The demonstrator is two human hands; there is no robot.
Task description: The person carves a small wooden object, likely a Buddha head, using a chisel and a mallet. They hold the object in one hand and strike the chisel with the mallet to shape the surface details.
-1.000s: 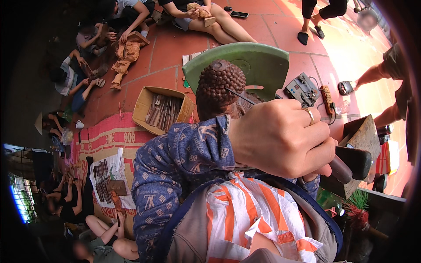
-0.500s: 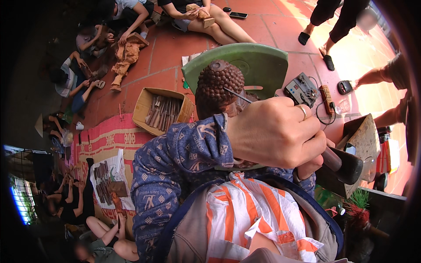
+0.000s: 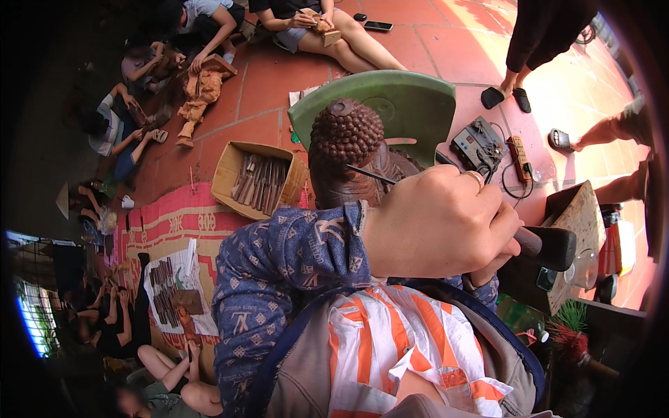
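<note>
A dark brown carved statue [image 3: 347,132], its head covered in rounded curls, is in front of me against a green plastic chair [image 3: 428,104]. My left hand [image 3: 439,223] reaches across to the right, its fingers closed round a carving chisel [image 3: 369,173]. The thin metal blade points left, its tip at the lower edge of the curls. On the other side the chisel's brown handle sticks out, with a thick black end piece by it. My right hand [image 3: 500,265] is mostly hidden beneath the left, its fingers curled at the handle.
Left of the statue stands a cardboard box [image 3: 226,171] of chisels. More tools lie on a white sheet [image 3: 202,322] on a patterned mat. A control box [image 3: 477,143] and power strip [image 3: 519,159] with cables are at right. Several people sit carving; others stand at right.
The chisel tip has gone from among the curls down to their lower edge. Both hands and the handle have shifted slightly, and the statue looks turned. A standing person's feet have moved.
</note>
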